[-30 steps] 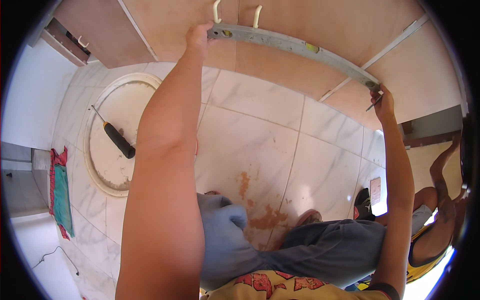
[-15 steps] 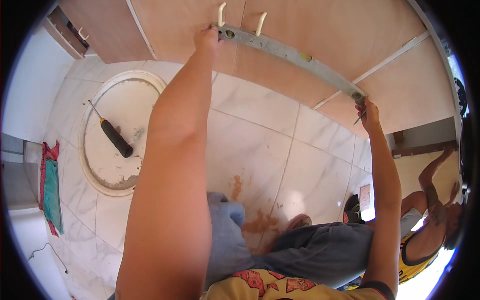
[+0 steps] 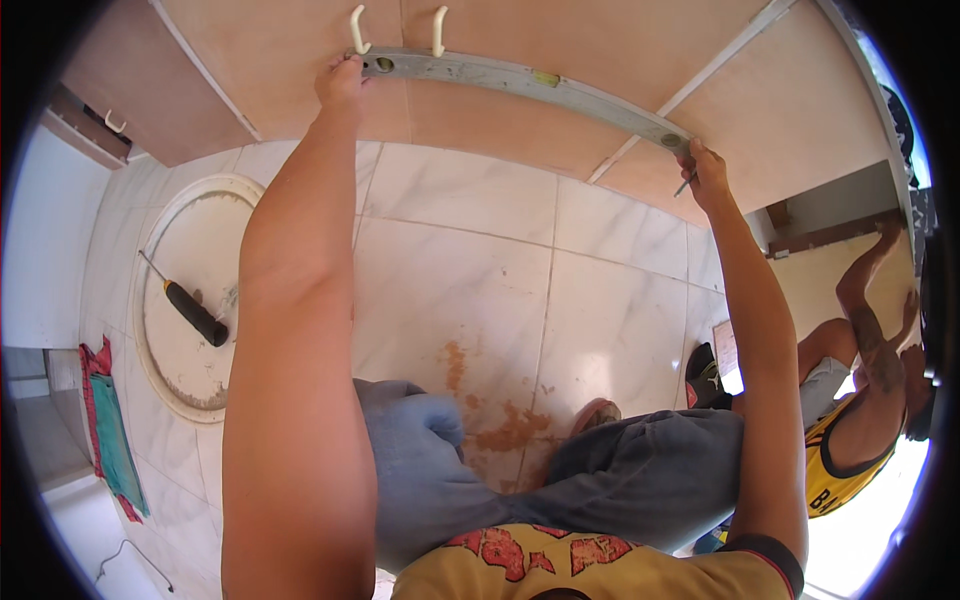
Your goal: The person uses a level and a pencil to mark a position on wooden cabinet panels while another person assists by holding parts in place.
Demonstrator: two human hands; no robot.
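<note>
A long grey metal spirit level [image 3: 480, 70] lies against the wooden cabinet doors [image 3: 560, 30], just below two cream handles [image 3: 438, 32]. Its yellow-green vial sits near the middle; I cannot read the bubble. My left hand [image 3: 341, 82] is closed round the left end, beneath the left handle. At the other end, my right hand [image 3: 708, 172] grips the level, its fingers partly hidden. A thin pencil-like stick [image 3: 685, 183] pokes out below that hand; its kind is unclear.
On the left, a screwdriver [image 3: 195, 313] with a black handle rests on a round white-rimmed panel [image 3: 165, 385]. A red and teal cloth [image 3: 117, 440] lies farther left. At right, another person [image 3: 865, 400] crouches, arms raised by an open cabinet [image 3: 835, 215].
The whole view has shifted, so the doors and level appear farther left. Both hands keep their hold, and the level stays at about the same place on the doors.
</note>
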